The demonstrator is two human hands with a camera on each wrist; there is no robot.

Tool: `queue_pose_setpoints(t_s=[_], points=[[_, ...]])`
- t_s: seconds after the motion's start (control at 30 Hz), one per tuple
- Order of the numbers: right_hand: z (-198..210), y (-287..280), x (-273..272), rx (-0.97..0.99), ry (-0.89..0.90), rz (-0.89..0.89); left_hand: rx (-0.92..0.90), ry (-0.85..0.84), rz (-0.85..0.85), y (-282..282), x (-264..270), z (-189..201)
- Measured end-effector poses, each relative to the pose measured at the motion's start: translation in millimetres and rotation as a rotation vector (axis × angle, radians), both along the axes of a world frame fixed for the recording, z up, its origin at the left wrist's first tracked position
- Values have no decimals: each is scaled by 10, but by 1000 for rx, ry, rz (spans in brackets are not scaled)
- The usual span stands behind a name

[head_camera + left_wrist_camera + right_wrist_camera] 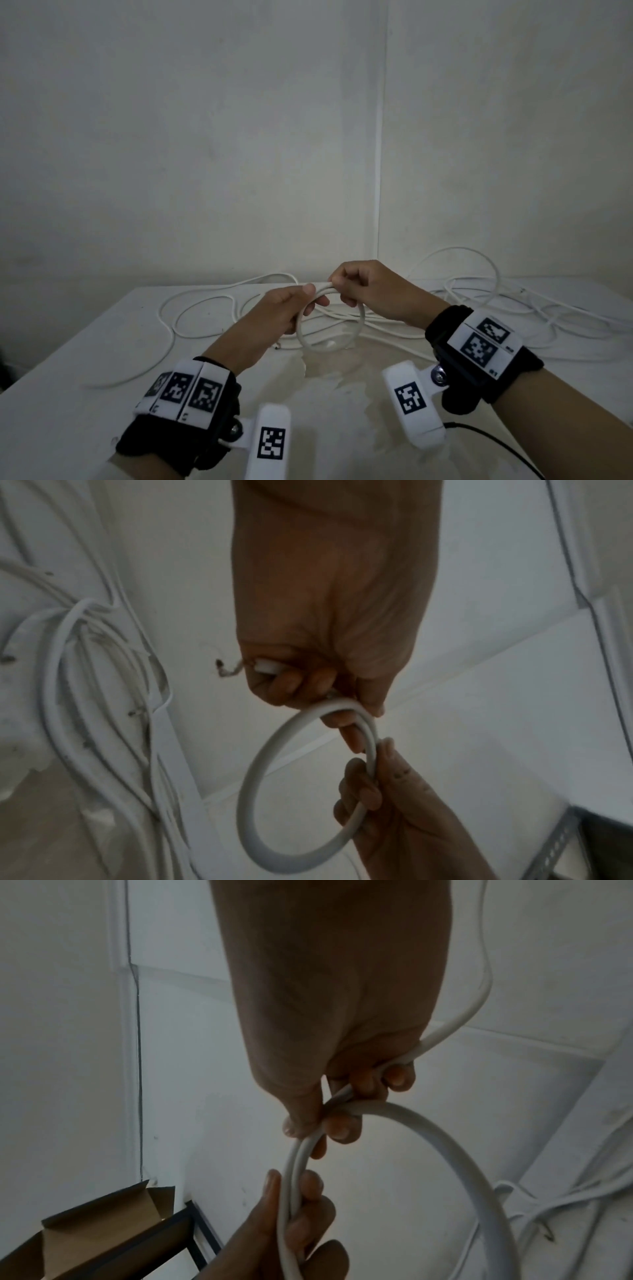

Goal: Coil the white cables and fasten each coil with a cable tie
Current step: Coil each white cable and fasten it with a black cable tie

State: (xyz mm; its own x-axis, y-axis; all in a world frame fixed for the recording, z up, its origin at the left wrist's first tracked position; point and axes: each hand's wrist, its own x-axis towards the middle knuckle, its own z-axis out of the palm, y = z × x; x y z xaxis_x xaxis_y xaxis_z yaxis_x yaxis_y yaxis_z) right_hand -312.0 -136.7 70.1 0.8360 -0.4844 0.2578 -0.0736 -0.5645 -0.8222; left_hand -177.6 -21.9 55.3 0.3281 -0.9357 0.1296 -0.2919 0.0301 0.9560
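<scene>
Holding one springy loop point(329, 322), my left hand point(287, 311) and right hand point(370, 291) both pinch the stiff cable where it overlaps, which I judge the surest hold.

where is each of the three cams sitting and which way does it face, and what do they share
Head: worn on the head, facing forward and down at the table; shows both forearms, the left hand and the right hand.
Left wrist: on the left wrist, looking along the hand at the fingers gripping the cable loop; the right hand enters from below.
Right wrist: on the right wrist, looking along the fingers pinching the loop; the left hand enters from below.
Shared: all three show both hands on the same loop.
</scene>
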Motion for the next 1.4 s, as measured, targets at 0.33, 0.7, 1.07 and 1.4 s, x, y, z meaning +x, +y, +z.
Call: queue_pose_setpoints(t_s=[0.33, 0.7, 1.07, 1.4], points=[[20, 74, -98, 34, 30, -77, -59, -98, 179, -52, 14, -31], [-80, 54, -95, -25, -57, -164, -78, -285, 141, -88, -7, -49], [-124, 62, -117, 7, -122, -130, -190, -251, 288, -109, -36, -18], [-147, -94, -170, -22, -166, -273, 36, -54, 128, 17, 70, 72]])
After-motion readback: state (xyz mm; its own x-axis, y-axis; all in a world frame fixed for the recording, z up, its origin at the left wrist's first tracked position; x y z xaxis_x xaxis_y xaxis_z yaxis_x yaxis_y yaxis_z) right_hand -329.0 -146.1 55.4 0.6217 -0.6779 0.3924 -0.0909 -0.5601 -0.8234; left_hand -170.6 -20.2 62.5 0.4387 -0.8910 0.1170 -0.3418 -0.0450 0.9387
